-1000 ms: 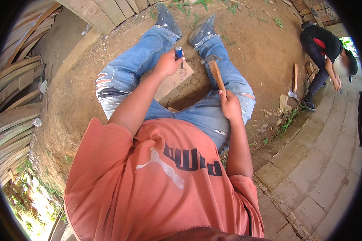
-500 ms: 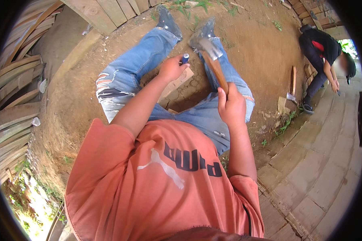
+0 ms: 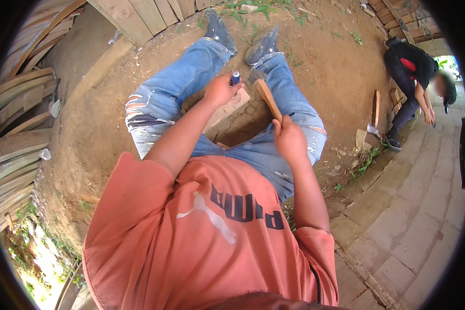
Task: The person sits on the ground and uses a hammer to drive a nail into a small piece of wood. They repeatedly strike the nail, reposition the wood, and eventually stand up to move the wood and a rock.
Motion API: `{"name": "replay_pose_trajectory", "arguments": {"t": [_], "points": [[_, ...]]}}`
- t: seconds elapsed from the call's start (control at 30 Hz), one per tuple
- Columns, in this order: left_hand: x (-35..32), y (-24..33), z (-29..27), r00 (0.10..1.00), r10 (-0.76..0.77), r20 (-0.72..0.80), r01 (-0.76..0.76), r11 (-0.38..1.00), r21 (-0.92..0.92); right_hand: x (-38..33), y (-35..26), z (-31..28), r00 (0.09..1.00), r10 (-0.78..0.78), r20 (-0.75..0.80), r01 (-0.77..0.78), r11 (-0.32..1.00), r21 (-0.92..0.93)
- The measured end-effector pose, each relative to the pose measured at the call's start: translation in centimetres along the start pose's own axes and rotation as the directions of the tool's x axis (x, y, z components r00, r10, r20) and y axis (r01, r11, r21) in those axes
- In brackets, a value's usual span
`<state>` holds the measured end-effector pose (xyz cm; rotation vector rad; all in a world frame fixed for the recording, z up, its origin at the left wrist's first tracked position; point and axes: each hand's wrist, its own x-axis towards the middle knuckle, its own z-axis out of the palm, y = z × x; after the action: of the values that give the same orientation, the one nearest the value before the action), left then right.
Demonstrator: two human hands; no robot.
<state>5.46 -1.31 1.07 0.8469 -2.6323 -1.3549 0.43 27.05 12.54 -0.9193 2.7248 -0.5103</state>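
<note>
bare dirt ground (image 3: 320, 67), wooden planks behind. left hand (image 3: 219, 90) closed around a blue-capped chisel (image 3: 235, 77) set on the stone slab (image 3: 227, 108). right hand (image 3: 289, 138) gripping the hammer (image 3: 266, 93); head now lowered beside the chisel, apparently a strike in progress.

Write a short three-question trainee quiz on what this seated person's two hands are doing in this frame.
1. True or false: the left hand holds a blue-topped tool upright over the flat wooden piece.
2. What does the right hand grip? A) wooden handle B) brick C) rope
3. Where is the other person bending: on the near right or the far right?

Key
1. True.
2. A: the wooden handle, apparently a hammer's, angled toward the shoes.
3. Far right, by the paving.
</note>
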Motion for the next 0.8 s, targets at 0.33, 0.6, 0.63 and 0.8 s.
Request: {"name": "replay_pose_trajectory", "arguments": {"t": [0.33, 0.6, 0.63, 0.8], "points": [[5.9, -7.4, -0.7, 0.877, -0.48, 0.027, 0.435, 0.768, -0.471, -1.5, 4.5, 2.4, 0.992, 0.114, 0.046, -0.117, 0.991, 0.059], [4.1, -5.9, -1.6, 0.93, -0.363, -0.051, 0.258, 0.748, -0.612, -1.5, 5.4, 2.9, 0.991, 0.131, 0.023, -0.133, 0.986, 0.103], [3.8, -5.2, -1.7, 0.956, -0.281, -0.082, 0.182, 0.789, -0.586, -1.5, 5.3, 2.9, 0.991, 0.13, 0.034, -0.133, 0.986, 0.099], [1.6, -0.9, -1.2, 0.983, -0.013, -0.185, -0.007, 0.994, -0.108, -1.3, 5.0, 2.7, 0.994, 0.097, 0.044, -0.099, 0.993, 0.064]]}}
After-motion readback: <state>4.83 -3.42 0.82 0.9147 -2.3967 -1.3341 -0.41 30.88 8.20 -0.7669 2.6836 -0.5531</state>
